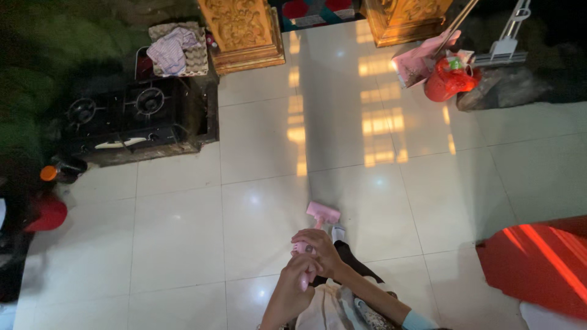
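A pink long-handled cleaning tool has its flat pink head down on the white tiled floor, just ahead of me. Both my hands grip its pink handle. My right hand, on an arm with a light blue cuff, wraps the handle higher up, nearer the head. Just below it, my left hand closes round the handle's near end. My hands hide most of the handle.
A black two-burner stove stands at the far left, with an egg tray and cloth behind it. Two carved golden wooden bases stand at the back. A pink dustpan, red bag and mop lie far right; a red mat lies near right.
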